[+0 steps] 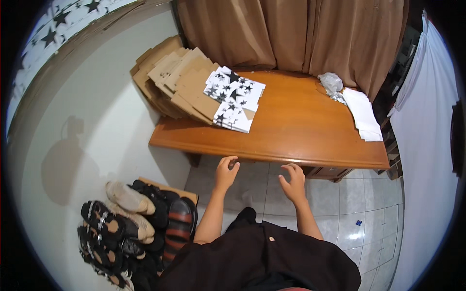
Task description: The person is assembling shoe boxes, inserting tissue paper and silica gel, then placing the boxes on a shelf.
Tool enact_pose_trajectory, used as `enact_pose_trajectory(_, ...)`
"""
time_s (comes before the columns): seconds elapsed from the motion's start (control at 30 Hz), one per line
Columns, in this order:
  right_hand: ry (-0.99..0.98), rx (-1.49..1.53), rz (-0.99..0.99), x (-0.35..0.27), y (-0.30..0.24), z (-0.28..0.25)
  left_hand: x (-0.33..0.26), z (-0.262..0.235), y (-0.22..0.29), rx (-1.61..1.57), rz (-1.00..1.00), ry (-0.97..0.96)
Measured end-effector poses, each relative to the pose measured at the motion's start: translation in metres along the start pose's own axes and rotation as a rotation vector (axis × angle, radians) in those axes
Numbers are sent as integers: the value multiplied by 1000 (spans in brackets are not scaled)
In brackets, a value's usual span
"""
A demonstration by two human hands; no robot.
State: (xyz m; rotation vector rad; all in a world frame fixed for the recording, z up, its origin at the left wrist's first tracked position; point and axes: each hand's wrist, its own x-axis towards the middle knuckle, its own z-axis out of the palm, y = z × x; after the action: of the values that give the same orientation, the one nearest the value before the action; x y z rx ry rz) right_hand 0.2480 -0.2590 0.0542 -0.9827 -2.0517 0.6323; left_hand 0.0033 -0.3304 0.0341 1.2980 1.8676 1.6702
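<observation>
Fingers of my left hand (225, 172) and right hand (292, 183) curl loosely, empty, just below the wooden table (310, 140) edge, star-printed sheets (234, 98) upper left, nearer my left.

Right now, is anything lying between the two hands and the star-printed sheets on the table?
Nothing visible. The left hand and right hand hover empty at the table's near edge; only bare wood separates them from the star-printed sheets.

Both empty, the left hand (226, 170) and right hand (293, 183) hover by the wooden table's (301, 126) near edge, star-printed flat boxes (234, 98) at eleven o'clock, shoes (131, 218) at eight.
</observation>
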Motion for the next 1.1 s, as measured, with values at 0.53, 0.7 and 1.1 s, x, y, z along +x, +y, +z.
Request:
enact_pose_trajectory(0.53,-444,-394,460,139,155,133,182,76,-144,920,49,-447)
enact_pose_trajectory(0.7,-487,-426,410,136,157,127,202,82,-167,874,139,-503)
enact_pose_trajectory(1.1,-473,-381,249,165,176,92,231,98,-168,741,450,-441)
